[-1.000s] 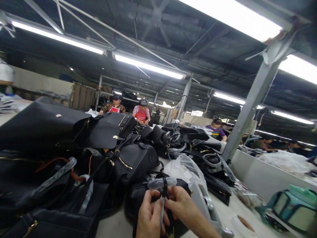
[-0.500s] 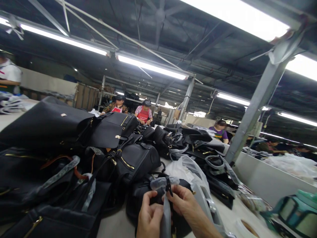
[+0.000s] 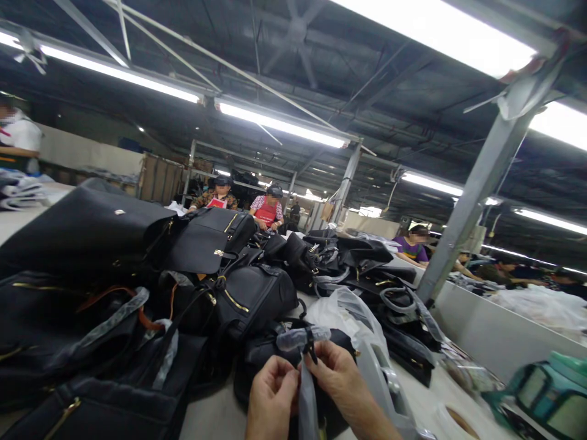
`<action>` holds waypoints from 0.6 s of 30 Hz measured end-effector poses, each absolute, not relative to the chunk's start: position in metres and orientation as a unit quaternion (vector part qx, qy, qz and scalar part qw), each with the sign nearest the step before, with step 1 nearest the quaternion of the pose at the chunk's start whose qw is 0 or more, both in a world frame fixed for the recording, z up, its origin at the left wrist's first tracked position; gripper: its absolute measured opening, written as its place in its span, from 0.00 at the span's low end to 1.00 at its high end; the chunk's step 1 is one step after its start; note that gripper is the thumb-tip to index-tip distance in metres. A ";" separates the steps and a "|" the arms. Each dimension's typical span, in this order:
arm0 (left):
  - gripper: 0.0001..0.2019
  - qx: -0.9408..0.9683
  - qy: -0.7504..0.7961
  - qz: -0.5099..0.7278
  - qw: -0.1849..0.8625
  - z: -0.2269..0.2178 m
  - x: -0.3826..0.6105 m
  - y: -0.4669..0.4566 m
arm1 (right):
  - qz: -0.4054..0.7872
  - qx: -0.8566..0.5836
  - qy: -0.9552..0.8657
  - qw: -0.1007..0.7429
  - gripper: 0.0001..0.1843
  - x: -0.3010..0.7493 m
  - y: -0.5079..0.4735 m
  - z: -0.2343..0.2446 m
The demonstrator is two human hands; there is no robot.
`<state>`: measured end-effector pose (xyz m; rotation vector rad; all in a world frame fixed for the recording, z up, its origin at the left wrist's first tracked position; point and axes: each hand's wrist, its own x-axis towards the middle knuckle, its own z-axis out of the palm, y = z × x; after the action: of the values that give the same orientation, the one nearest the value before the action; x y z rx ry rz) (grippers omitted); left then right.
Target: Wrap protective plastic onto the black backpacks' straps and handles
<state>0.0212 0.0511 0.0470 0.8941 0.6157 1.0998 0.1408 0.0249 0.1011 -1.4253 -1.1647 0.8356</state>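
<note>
A black bag (image 3: 257, 357) lies on the table in front of me, its top handle (image 3: 291, 338) wrapped in clear plastic. From a black strap loop (image 3: 310, 339) around that handle, a strap covered in pale plastic film (image 3: 308, 406) hangs down between my hands. My left hand (image 3: 274, 394) is closed, thumb and fingers pinched at the film's left edge. On the other side, my right hand (image 3: 339, 379) pinches the black strap just under the loop. Its fingertips partly hide the strap end.
Black bags (image 3: 254, 296) with gold zips are piled left and ahead. A white plastic bag (image 3: 351, 311) and a grey metal device (image 3: 383, 373) stand right of my hands. Farther right are a tape roll (image 3: 456, 421) and a green container (image 3: 545, 391). Co-workers sit beyond.
My left hand has shifted slightly left and its fingers have drawn together at the film's edge. My right hand keeps its pinch, nearly in place. A co-worker in purple has moved slightly.
</note>
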 end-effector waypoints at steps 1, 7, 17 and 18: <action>0.21 0.402 0.277 0.500 0.715 0.047 0.021 0.051 | 0.337 -0.601 -0.494 0.530 0.30 0.142 0.026 0.099; 0.25 0.382 0.255 0.487 0.743 0.049 0.019 0.052 | 0.290 -0.600 -0.523 0.532 0.25 0.147 0.029 0.092; 0.18 0.435 0.254 0.525 0.686 0.046 0.019 0.051 | 0.364 -0.586 -0.509 0.515 0.28 0.140 0.023 0.106; 0.17 0.432 0.258 0.529 0.683 0.046 0.019 0.051 | 0.370 -0.582 -0.515 0.509 0.28 0.140 0.022 0.107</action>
<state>0.0193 0.0513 0.0464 0.9680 0.5783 1.1861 0.1398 0.0216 0.1068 -1.4010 -1.2407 0.8907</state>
